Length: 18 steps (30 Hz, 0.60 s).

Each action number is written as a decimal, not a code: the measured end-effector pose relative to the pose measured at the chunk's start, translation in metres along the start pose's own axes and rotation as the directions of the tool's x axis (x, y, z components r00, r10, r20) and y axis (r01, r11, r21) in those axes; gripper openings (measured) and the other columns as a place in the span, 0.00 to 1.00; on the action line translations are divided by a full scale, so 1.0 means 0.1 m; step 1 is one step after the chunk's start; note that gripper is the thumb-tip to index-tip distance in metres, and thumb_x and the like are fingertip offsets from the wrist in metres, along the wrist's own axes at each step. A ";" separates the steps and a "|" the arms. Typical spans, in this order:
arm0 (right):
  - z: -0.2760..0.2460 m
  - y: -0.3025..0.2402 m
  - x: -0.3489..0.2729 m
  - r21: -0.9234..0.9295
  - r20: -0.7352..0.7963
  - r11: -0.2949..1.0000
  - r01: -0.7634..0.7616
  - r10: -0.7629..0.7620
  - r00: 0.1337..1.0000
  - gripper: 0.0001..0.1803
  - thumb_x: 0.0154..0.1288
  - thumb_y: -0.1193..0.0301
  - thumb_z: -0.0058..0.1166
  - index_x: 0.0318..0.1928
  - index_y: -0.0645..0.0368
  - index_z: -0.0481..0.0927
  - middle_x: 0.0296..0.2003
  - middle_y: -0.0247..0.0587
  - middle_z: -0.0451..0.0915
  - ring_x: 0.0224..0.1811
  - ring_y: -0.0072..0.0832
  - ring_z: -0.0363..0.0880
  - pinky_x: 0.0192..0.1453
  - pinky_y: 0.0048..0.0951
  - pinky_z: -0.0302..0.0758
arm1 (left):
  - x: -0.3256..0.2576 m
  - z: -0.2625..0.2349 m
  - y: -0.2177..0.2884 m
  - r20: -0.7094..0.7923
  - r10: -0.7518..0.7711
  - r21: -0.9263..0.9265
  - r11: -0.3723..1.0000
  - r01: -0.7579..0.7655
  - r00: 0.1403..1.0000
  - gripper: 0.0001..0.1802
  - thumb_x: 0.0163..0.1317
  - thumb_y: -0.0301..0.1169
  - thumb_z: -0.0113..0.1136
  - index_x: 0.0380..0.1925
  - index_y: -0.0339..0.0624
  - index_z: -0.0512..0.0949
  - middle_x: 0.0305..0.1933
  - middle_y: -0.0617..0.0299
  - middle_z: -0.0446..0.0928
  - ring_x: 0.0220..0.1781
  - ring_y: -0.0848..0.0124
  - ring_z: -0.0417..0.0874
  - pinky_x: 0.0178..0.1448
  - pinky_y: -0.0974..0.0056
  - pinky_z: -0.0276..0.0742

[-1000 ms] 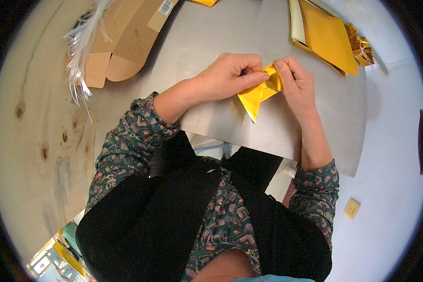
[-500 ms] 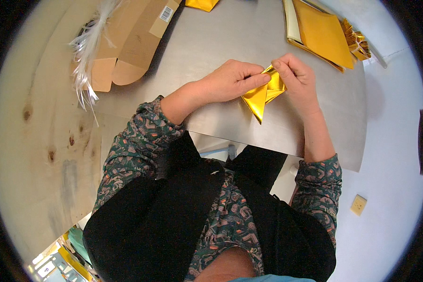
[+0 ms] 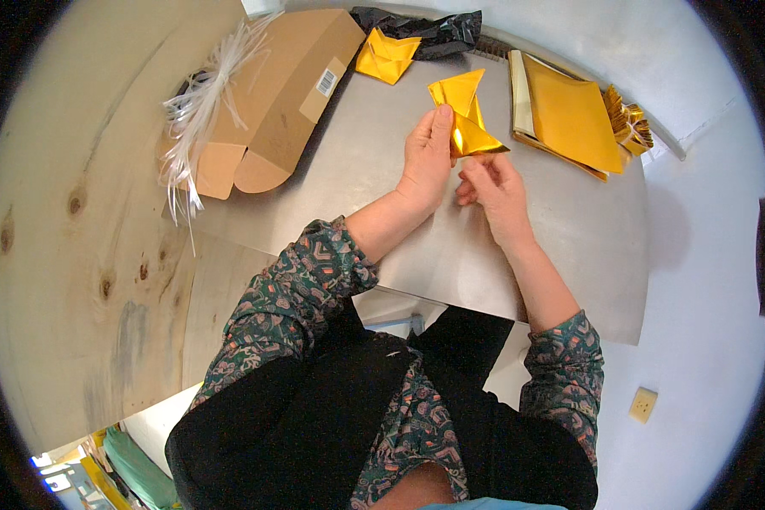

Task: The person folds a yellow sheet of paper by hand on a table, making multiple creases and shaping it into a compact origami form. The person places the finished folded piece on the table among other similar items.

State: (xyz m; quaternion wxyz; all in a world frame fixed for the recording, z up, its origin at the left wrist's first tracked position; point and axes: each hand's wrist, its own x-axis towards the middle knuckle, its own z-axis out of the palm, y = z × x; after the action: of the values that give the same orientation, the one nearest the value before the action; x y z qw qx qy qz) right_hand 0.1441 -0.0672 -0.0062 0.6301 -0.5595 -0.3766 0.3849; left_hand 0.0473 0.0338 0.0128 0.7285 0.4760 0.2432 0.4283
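A shiny gold foil paper [image 3: 478, 138], folded into pointed flaps, is held up over the metal table. My left hand [image 3: 427, 153] pinches its left edge, thumb on top. Just below the paper's lower edge is my right hand [image 3: 495, 189], its fingers loosely curled and apart. Its fingertips are close to the foil; whether they touch it I cannot tell. Another folded gold piece [image 3: 388, 56] lies farther off, left of the one in my hand.
An open cardboard box [image 3: 285, 110] with white plastic strips [image 3: 197, 127] over its side stands at the left. Black plastic [image 3: 429, 36] lies at the back. A stack of gold sheets [image 3: 574, 115] and a tied gold bundle [image 3: 629, 127] sit on the metal table [image 3: 586, 246] at right.
Both hands pinched the foil paper before; now the left alone holds it, and the right has come off below it. The paper has turned and moved farther away. The view has shifted.
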 end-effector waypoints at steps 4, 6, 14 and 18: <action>0.09 0.01 0.06 0.028 -0.045 0.999 0.019 -0.018 0.999 0.16 0.75 0.64 0.63 0.52 0.65 0.81 0.38 0.39 0.85 0.33 0.22 0.84 0.37 0.25 0.82 | -0.08 0.11 -0.07 -0.017 0.009 -0.109 0.994 -0.011 1.000 0.19 0.82 0.48 0.48 0.40 0.45 0.76 0.32 0.71 0.73 0.30 0.81 0.69 0.34 0.72 0.70; 0.08 0.00 0.05 0.061 -0.054 0.998 0.032 -0.028 0.998 0.16 0.75 0.64 0.63 0.50 0.66 0.81 0.37 0.40 0.86 0.33 0.23 0.85 0.37 0.25 0.83 | -0.11 0.04 -0.07 0.067 -0.014 -0.063 0.998 0.018 0.998 0.19 0.82 0.49 0.47 0.45 0.44 0.76 0.38 0.68 0.76 0.37 0.79 0.72 0.41 0.71 0.73; -0.02 -0.06 0.06 -0.042 -0.031 0.997 0.058 -0.060 0.998 0.13 0.76 0.67 0.61 0.50 0.66 0.82 0.37 0.41 0.88 0.34 0.24 0.88 0.39 0.26 0.85 | -0.03 -0.07 -0.11 0.110 -0.156 -0.159 0.972 0.172 0.982 0.18 0.83 0.46 0.46 0.45 0.44 0.76 0.37 0.65 0.77 0.34 0.76 0.74 0.39 0.66 0.74; -0.07 -0.07 0.08 -0.066 0.000 0.997 0.044 -0.044 0.999 0.12 0.76 0.68 0.60 0.51 0.65 0.82 0.38 0.42 0.88 0.35 0.24 0.88 0.39 0.26 0.85 | -0.03 -0.09 -0.12 0.133 -0.166 -0.159 0.970 0.186 0.977 0.19 0.83 0.46 0.46 0.45 0.43 0.76 0.37 0.64 0.78 0.33 0.74 0.75 0.39 0.64 0.75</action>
State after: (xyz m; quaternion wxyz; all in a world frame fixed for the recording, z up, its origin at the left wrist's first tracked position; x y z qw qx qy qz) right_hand 0.1544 -0.0639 0.0002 0.6199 -0.5720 -0.4007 0.3578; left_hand 0.0441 0.0336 -0.0023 0.8149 0.4130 0.2033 0.3522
